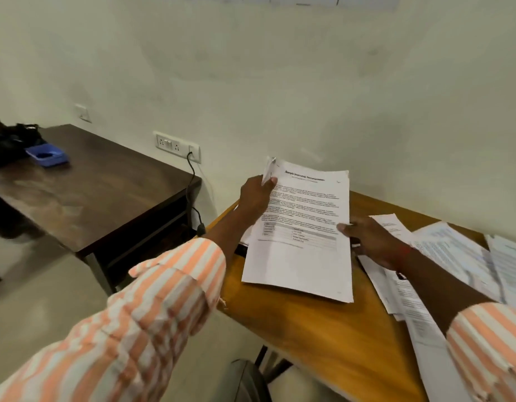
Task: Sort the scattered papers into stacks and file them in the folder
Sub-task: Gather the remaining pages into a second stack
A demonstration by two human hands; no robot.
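At far left, a dark wooden table (91, 192) is carrying a black bag (7, 143) and a blue tray (46, 154). A wall socket panel (175, 145) is sitting behind its right corner, with a black cable (193, 198) hanging down from it.

Your left hand (255, 198), in an orange-and-white striped sleeve (152, 300), is gripping the upper left edge of the stack of papers (300, 256). The thumb is on the top sheet, the fingers are curling behind, and a few sheets are bending up above the thumb.

You are holding the stack tilted over the left end of the orange wooden table (323, 329), printed side facing you. Whether its lower edge is touching the tabletop cannot be told.

Your right hand (373, 242) is pinching the stack's right edge, thumb on top, fingers hidden beneath. Right of that hand, loose printed papers (454, 256) are lying overlapped on the table, partly under your right forearm.
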